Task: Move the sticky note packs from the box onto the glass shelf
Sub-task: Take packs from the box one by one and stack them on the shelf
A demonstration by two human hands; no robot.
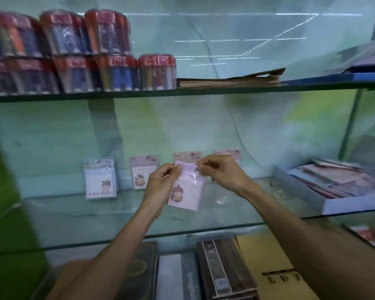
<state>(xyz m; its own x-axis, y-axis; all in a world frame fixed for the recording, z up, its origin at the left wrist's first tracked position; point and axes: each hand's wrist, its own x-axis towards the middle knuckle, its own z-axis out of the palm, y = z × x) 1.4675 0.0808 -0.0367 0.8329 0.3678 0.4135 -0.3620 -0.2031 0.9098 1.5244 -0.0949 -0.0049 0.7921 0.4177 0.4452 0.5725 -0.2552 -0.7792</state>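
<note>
A pink sticky note pack [185,191] in clear wrap, printed with a cartoon girl, hangs just above the glass shelf [74,213]. My left hand [162,180] pinches its top left corner and my right hand [221,172] pinches its top right edge. Several more packs lean upright against the back wall: a blue-white pack [100,178] at the left, a pink pack [141,171] beside it, and two packs [187,155] [227,153] partly hidden behind my hands. The box [338,187] with more packs sits at the shelf's right end.
The upper glass shelf [139,95] carries wrapped red-topped pen bundles [108,50] and a flat brown folder stack [230,80]. Below the middle shelf lie dark notebooks [221,273] and a brown cardboard box [275,267]. A green wall panel [0,191] stands at the left.
</note>
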